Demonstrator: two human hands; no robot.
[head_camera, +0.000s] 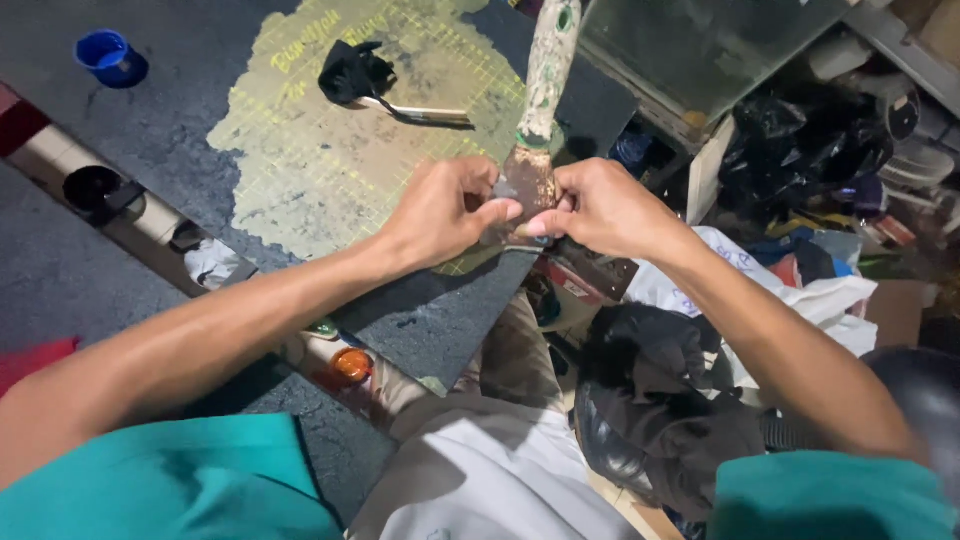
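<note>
My left hand (445, 208) and my right hand (600, 207) meet at the rusty metal blade (525, 180) of a scraper. Its paint-stained handle (548, 70) points away from me. Fingers of both hands pinch the blade from either side. Under the hands lies a dark board (180, 120) with a worn yellow-green gridded patch (330, 150). On that patch, farther away, a black cloth (352, 72) lies next to a small metal tool (420, 115).
A blue cup (108, 55) stands at the far left of the board. An orange lid (352, 364) and small pots sit below the board's near edge. Black bags (800, 140), white cloth (800, 295) and dark clutter crowd the right. A glass-sided tank (700, 50) stands behind.
</note>
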